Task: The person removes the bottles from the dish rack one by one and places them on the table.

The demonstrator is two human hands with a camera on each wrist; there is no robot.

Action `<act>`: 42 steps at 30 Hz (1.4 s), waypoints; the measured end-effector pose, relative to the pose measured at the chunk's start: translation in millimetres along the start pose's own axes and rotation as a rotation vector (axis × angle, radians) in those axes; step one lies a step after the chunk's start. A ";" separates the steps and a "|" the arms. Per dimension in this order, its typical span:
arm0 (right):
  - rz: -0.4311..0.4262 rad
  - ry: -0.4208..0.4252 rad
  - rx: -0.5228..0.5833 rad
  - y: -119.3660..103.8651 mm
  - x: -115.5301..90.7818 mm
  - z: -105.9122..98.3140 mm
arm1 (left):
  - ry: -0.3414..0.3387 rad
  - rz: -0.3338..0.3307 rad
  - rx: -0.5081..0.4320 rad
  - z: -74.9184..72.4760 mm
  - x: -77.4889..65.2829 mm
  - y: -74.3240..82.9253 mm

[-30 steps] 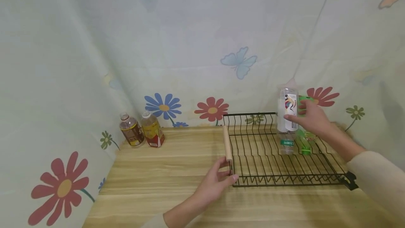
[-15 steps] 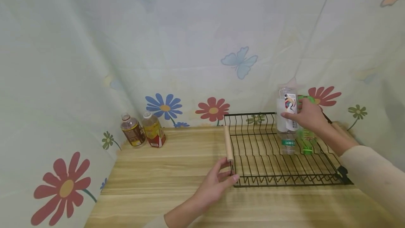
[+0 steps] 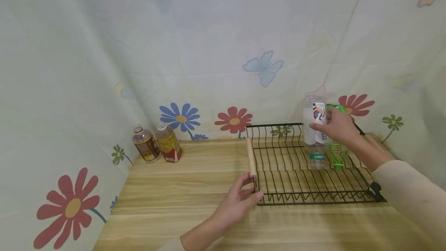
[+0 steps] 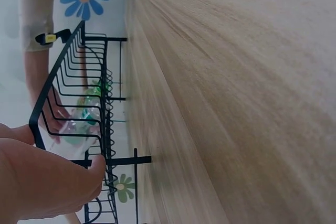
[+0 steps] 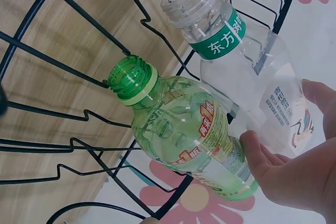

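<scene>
In the head view my right hand (image 3: 341, 129) holds a clear plastic bottle (image 3: 315, 142) neck down in the black wire dish rack (image 3: 313, 203). The right wrist view shows its green neck band (image 5: 218, 38) and uncapped mouth, with my fingers (image 5: 256, 150) and thumb around its lower body. Beside it a green plastic bottle (image 5: 181, 114) also stands neck down, tilted, its mouth near the wires. My left hand (image 3: 232, 202) grips the rack's front left corner, below a wooden handle (image 3: 251, 158); the left wrist view shows the thumb (image 4: 97, 174) against the frame.
Two uncapped bottles, one brown-labelled (image 3: 146, 146) and one yellow and red (image 3: 169, 144), stand at the back left of the wooden table (image 3: 195, 189). A flowered curtain (image 3: 209, 49) hangs behind. A black clip-like part (image 3: 375, 192) sits at the rack's front right corner.
My right hand and sleeve have shifted slightly left, and the clear bottle has moved a little left with them. The green bottle stands a bit straighter. My left hand keeps its place on the rack.
</scene>
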State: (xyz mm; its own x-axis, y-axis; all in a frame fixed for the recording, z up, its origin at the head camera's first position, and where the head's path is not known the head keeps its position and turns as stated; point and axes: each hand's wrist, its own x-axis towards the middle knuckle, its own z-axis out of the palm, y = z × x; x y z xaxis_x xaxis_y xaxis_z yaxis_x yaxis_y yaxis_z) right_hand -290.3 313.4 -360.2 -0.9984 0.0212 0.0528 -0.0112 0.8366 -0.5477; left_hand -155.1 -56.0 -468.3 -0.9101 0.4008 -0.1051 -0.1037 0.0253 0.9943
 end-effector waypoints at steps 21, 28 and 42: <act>-0.001 -0.092 0.038 -1.3 6.2 6.8 | -0.010 0.012 -0.012 -1.3 0.1 -2.3; 0.024 -0.106 0.006 -5.7 4.1 12.4 | -0.009 0.013 -0.010 -1.0 -0.9 -1.4; 0.005 -0.107 0.015 -5.3 5.9 14.5 | 0.003 0.017 0.002 0.1 -0.7 -1.9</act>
State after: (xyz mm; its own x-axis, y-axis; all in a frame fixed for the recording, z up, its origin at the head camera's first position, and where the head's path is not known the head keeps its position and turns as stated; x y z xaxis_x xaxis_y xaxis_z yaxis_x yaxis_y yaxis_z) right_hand -296.9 301.1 -369.0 -0.9987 -0.0342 -0.0386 -0.0067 0.8282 -0.5604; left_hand -154.2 -56.3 -470.1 -0.9128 0.3987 -0.0880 -0.0870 0.0206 0.9960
